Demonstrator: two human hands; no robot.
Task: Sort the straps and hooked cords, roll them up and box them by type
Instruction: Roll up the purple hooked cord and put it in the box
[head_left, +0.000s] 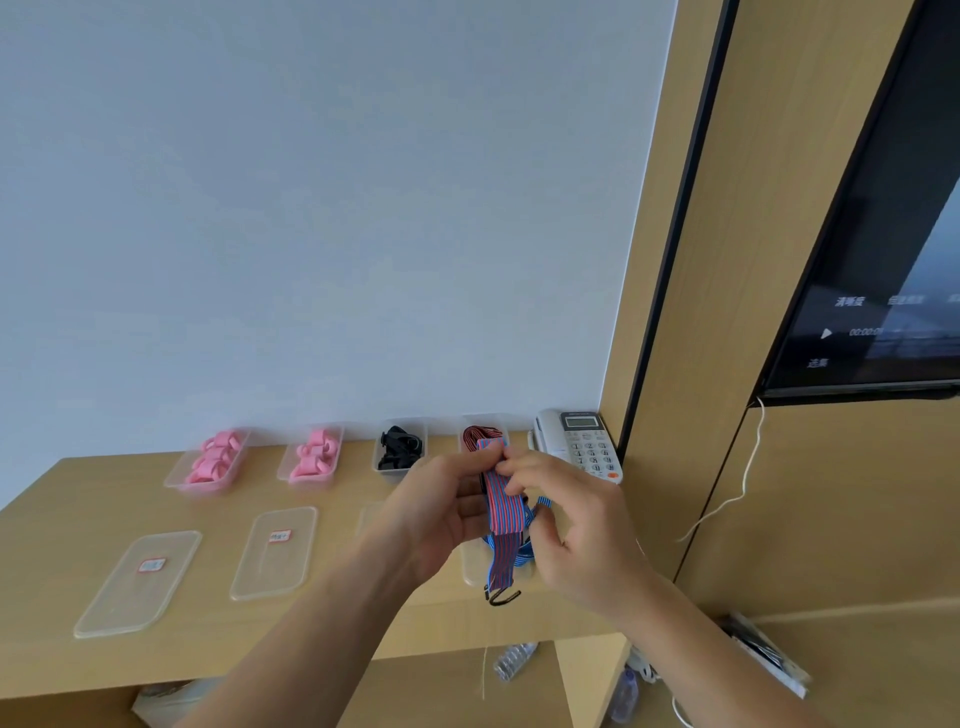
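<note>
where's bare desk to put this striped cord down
Bare desk lies left of the pink-roll boxes and along the front edge below the lids. The back row up to the phone is crowded.

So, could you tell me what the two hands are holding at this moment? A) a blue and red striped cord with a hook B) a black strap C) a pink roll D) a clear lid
A: the left hand and right hand both grip the striped cord, its black hook dangling below.
</note>
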